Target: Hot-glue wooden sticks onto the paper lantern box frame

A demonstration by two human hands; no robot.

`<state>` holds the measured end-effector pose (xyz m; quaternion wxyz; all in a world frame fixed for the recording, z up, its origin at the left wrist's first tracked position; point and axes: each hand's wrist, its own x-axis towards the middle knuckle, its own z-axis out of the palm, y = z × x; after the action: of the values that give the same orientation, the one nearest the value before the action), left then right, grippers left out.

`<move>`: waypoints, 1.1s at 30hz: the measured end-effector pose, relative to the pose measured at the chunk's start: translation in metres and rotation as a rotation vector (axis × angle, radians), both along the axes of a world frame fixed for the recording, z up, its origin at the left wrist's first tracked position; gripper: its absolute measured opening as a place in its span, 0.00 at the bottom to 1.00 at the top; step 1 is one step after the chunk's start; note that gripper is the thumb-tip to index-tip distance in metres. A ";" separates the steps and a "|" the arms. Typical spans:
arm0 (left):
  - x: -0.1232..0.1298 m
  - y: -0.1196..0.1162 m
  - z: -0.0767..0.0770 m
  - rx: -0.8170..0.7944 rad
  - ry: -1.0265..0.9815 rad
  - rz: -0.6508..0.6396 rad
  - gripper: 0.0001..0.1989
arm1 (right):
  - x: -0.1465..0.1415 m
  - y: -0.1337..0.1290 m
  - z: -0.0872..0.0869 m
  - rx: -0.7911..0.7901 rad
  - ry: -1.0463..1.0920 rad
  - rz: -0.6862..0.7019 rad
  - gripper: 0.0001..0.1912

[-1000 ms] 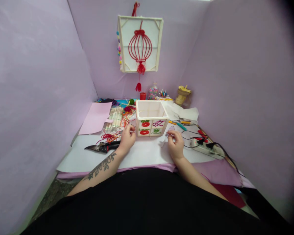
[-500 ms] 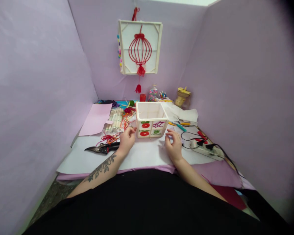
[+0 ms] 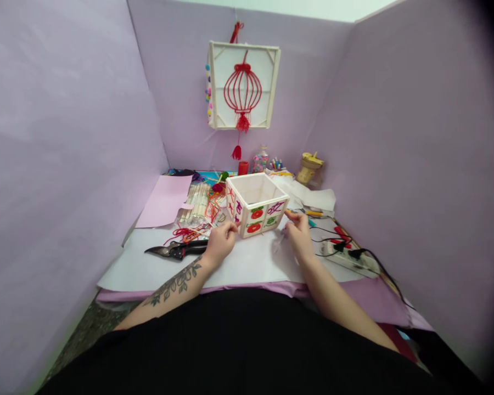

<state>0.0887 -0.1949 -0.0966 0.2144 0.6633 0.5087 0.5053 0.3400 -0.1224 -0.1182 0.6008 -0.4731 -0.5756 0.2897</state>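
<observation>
An open-topped white lantern box (image 3: 259,219) with a stick frame stands turned at an angle on the white sheet. Red-and-green fruit shapes and purple and green characters decorate its front; red and purple marks show on its left side. At its front lower corner, the curled fingers of my left hand (image 3: 222,241) meet the frame. My right hand (image 3: 300,236) is at the right edge, fingers bent, the index fingertip against the box. Both hands appear to hold it between them. Black-handled pruning shears (image 3: 177,249) lie beside my left wrist.
A finished box lantern (image 3: 242,88) hangs ahead. Left are bundled sticks (image 3: 198,202), pink paper (image 3: 164,200) and red cords (image 3: 185,235). A power strip (image 3: 349,258) with black cables lies right. Behind stand a pompom bottle (image 3: 260,160) and a yellow-lidded cup (image 3: 308,169).
The lantern box has turned, so its left side now shows. Both hands have closed in on it, the right reaching up to its edge. The camera view has shifted slightly.
</observation>
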 end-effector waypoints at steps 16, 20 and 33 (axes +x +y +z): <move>-0.017 0.027 -0.003 0.091 -0.214 0.130 0.15 | -0.002 0.026 0.020 -0.058 0.172 -0.096 0.17; -0.030 0.056 -0.009 0.030 -0.299 0.171 0.23 | -0.018 -0.047 0.013 -0.039 0.074 0.004 0.11; -0.030 0.067 -0.017 -0.052 -0.305 0.070 0.23 | -0.072 -0.097 0.008 -0.064 -0.150 0.291 0.15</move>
<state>0.0591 -0.1284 -0.1138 0.2885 0.5548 0.5059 0.5941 0.2684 -0.2191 -0.1103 0.4925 -0.4240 -0.6716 0.3558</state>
